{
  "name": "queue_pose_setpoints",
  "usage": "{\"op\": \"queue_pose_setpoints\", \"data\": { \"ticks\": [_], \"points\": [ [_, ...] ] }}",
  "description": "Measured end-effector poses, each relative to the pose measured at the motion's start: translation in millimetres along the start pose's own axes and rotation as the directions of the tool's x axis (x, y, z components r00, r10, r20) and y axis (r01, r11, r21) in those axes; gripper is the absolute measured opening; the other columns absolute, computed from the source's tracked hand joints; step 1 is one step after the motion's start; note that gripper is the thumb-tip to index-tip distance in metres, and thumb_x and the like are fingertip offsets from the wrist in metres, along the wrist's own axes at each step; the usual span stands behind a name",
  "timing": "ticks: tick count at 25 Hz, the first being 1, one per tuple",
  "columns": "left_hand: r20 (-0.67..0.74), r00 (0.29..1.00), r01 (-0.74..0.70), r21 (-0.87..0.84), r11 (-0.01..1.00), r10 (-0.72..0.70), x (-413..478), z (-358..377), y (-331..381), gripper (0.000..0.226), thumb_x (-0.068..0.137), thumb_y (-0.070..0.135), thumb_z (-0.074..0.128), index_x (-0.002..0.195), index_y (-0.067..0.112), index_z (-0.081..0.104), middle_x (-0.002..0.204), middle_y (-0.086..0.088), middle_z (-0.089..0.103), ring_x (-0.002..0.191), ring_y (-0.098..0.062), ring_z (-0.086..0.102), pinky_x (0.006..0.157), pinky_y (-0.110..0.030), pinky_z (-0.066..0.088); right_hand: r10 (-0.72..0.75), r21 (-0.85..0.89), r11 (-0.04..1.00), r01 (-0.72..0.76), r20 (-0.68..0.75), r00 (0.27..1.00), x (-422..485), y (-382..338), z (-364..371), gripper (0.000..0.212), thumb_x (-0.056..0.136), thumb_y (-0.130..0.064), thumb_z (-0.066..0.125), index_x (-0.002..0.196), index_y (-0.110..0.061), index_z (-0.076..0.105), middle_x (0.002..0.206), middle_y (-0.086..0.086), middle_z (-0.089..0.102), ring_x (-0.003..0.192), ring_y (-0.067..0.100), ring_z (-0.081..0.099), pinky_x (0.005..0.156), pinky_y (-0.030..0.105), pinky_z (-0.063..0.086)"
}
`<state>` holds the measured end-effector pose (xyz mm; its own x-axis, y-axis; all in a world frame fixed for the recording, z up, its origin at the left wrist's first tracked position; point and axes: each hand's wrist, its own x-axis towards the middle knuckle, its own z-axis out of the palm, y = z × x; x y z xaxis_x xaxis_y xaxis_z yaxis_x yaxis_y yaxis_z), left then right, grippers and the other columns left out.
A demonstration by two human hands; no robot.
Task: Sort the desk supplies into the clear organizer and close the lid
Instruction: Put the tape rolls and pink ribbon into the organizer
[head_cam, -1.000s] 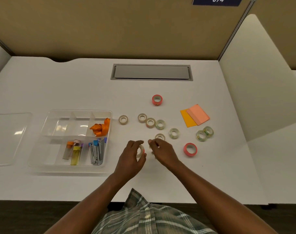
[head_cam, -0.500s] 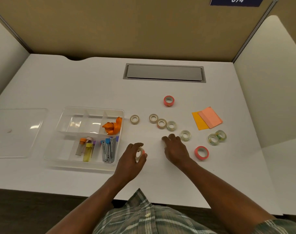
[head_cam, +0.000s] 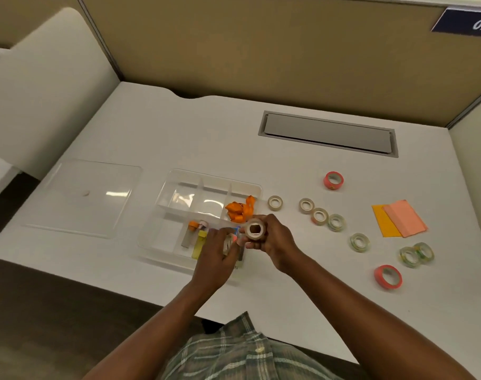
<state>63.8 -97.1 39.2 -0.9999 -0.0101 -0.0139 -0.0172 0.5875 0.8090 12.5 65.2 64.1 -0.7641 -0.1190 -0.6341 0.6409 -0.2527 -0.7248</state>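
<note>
1. My right hand [head_cam: 275, 239] is curled round a pale tape roll [head_cam: 254, 230], holding it up over the front right corner of the organizer [head_cam: 214, 179], with the hole facing me.
2. My left hand [head_cam: 214, 259] is just beside it, also over the front of the organizer. Its fingers are closed on a pink-edged tape roll [head_cam: 229, 244], and I can see only part of that roll.
3. The organizer sits open on the white counter [head_cam: 179, 127], and its lid [head_cam: 83, 198] lies flat to the left of it.
4. Orange clips [head_cam: 239, 211] fill its back right compartment, and a yellow tube [head_cam: 201, 242] lies in a front one.
5. Right of the organizer, loose clear rolls [head_cam: 336, 222] are scattered on the counter. A pink roll [head_cam: 388, 276] and sticky notes [head_cam: 398, 222] lie farther right.
</note>
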Motion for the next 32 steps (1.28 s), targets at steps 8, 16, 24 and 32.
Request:
{"op": "queue_pose_setpoints", "data": {
  "ticks": [8,16,24,32],
  "points": [
    [-0.137,0.99,0.075,0.303,0.95,-0.034,22,-101,-83,0.053,0.086,0.03,0.07,0.133,0.014,0.051,0.12,-0.007,0.06,0.101,-0.021,0.062,0.083,-0.03,0.051,-0.12,-0.521,0.829,0.205,0.192,0.974,35,5,128,0.03,0.1,-0.019,0.048,0.126,-0.015,0.062,0.124,0.009,0.064,0.109,0.025,0.065,0.095,0.042,0.057],
    [-0.001,1.0,0.018,0.524,0.851,-0.021,44,-126,-130,0.066,0.078,0.028,0.08,0.135,0.014,0.05,0.117,-0.007,0.068,0.099,-0.024,0.067,0.088,-0.034,0.052,-0.253,-0.896,0.108,0.431,0.395,0.883,62,26,208,0.024,0.097,-0.01,0.05,0.117,-0.008,0.062,0.111,0.014,0.069,0.099,0.03,0.065,0.079,0.031,0.046],
    [0.101,0.989,0.007,0.698,0.716,-0.107,49,-125,-133,0.078,0.086,0.044,0.067,0.149,0.016,0.031,0.127,-0.003,0.062,0.116,-0.022,0.059,0.1,-0.041,0.037,-0.212,-0.904,-0.097,0.416,0.427,0.879,70,26,213,0.033,0.098,-0.013,0.054,0.131,-0.005,0.054,0.122,0.015,0.065,0.108,0.031,0.063,0.088,0.035,0.048],
    [0.073,0.997,-0.04,0.677,0.735,-0.013,62,-105,-87,0.055,0.087,0.037,0.061,0.136,0.014,0.049,0.123,-0.01,0.06,0.108,-0.028,0.058,0.089,-0.042,0.043,-0.4,-0.912,-0.001,0.41,0.377,0.835,54,7,156,0.042,0.095,-0.036,0.057,0.135,-0.022,0.055,0.128,0.003,0.064,0.115,0.022,0.061,0.09,0.035,0.05]
  ]
}}
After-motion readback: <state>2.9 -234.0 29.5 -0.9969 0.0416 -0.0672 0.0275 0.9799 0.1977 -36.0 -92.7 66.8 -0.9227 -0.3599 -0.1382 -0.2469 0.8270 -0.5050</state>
